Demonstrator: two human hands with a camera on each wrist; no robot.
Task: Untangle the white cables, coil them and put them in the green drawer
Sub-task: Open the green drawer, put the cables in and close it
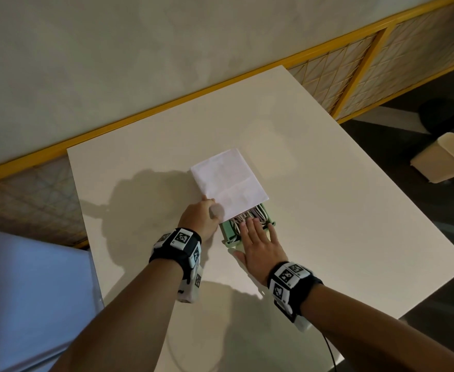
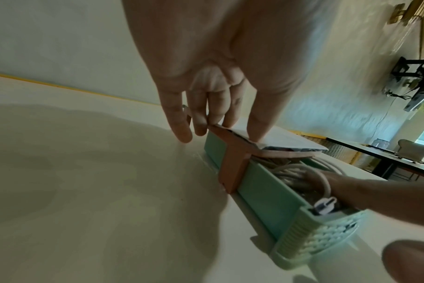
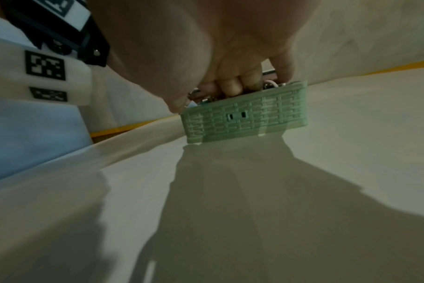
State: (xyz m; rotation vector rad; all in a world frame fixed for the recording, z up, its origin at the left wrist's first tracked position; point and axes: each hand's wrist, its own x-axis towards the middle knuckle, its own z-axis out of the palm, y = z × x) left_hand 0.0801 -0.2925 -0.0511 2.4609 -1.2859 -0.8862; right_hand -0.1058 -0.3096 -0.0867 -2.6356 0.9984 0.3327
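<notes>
Right hand (image 1: pixel 260 244) lay flat, fingers spread, squashing the white cables (image 2: pixel 293 172) into the green drawer (image 3: pixel 244 116); left hand (image 1: pixel 201 220) pinched its casing (image 1: pixel 229 181), probably steadying it.

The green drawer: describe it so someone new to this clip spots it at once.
Near the middle of the white table sits a box with a white top. The green drawer sticks out of its near end, basket-patterned in front, holding white cables under the right hand.

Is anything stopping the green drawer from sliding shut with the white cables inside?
Yes. The right hand presses flat on the white cables in the open part of the green drawer, so the fingers lie just before the white case's mouth. One plug pokes above the front rim. The left hand grips the case.
</notes>
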